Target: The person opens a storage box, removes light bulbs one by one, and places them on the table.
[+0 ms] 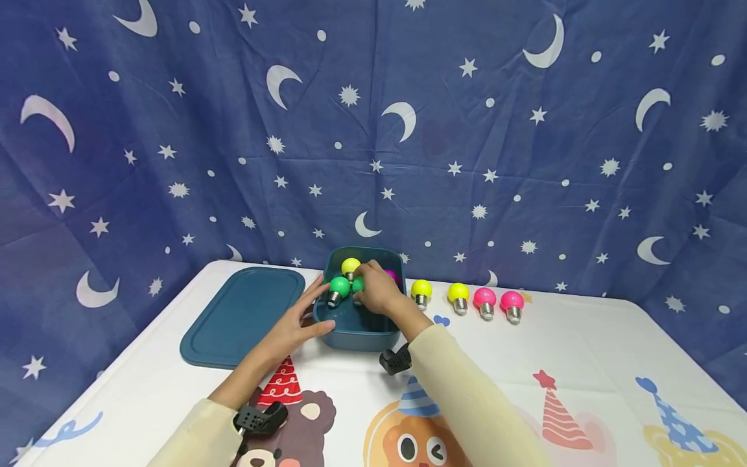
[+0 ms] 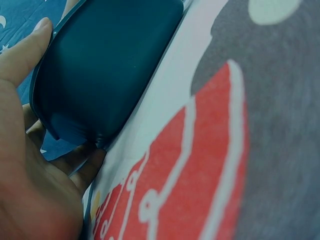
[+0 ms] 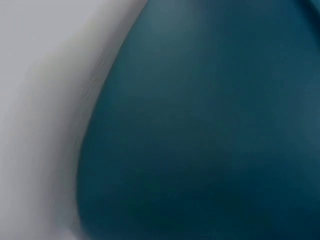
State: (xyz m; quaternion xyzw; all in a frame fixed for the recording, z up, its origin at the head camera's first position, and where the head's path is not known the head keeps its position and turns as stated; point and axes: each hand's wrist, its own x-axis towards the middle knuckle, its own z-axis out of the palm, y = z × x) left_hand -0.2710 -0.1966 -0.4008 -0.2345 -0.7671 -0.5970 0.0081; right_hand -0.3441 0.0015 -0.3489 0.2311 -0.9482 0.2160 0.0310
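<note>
A dark teal plastic box (image 1: 362, 340) stands on the table, holding several toy light bulbs. My left hand (image 1: 296, 321) grips its near left corner, thumb on the rim and fingers along the side; the left wrist view shows the box wall (image 2: 105, 65) beside the palm. My right hand (image 1: 378, 290) reaches down inside the box and pinches a green light bulb (image 1: 358, 284), partly covered by the fingers. Beside that lies another green bulb (image 1: 340, 287), with a yellow bulb (image 1: 351, 266) behind. A magenta bulb (image 1: 391, 275) is mostly hidden by the right hand.
To the left of the box lies a flat teal lid (image 1: 242, 318). On the right, two yellow bulbs (image 1: 421, 292) and two pink bulbs (image 1: 512, 302) lie in a row on the white printed tablecloth (image 1: 583, 350). A blue star-and-moon curtain (image 1: 432, 194) hangs behind.
</note>
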